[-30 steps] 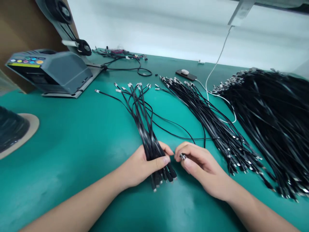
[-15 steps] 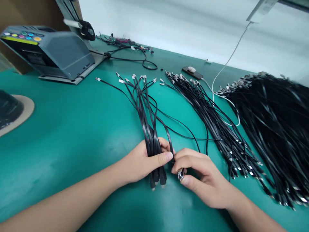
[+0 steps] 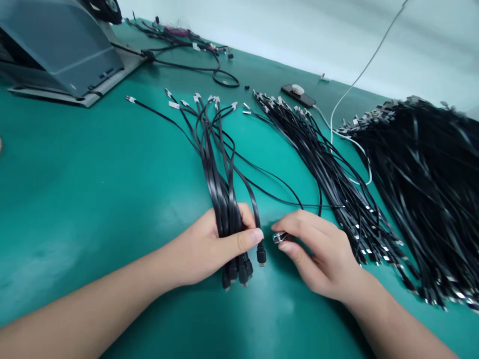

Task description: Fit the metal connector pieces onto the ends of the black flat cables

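Observation:
My left hand (image 3: pixel 224 244) is closed round a bundle of flat black cables (image 3: pixel 211 169). Their dark plugs (image 3: pixel 235 271) hang below my palm, and their metal-tipped far ends fan out on the table. One cable is pinched apart from the rest between thumb and forefinger, its plug (image 3: pixel 261 254) pointing down. Just to the right, my right hand (image 3: pixel 318 254) has its fingers curled round a small shiny metal piece (image 3: pixel 279 238), perhaps a small clipper. Most of that piece is hidden by the fingers. The right hand does not touch the bundle.
A second row of black cables (image 3: pixel 318 164) lies right of the bundle, with a large heap of cables (image 3: pixel 419 184) beyond it. A phone (image 3: pixel 298 94) with a white cord (image 3: pixel 350 99) lies behind. At back left stand a grey machine (image 3: pixel 56 45) and tangled wires (image 3: pixel 179 40).
My right hand has moved away from the pinched cable, whose plug now shows uncovered. The metal piece stays in its fingers. The view has shifted, cutting off more of the machine.

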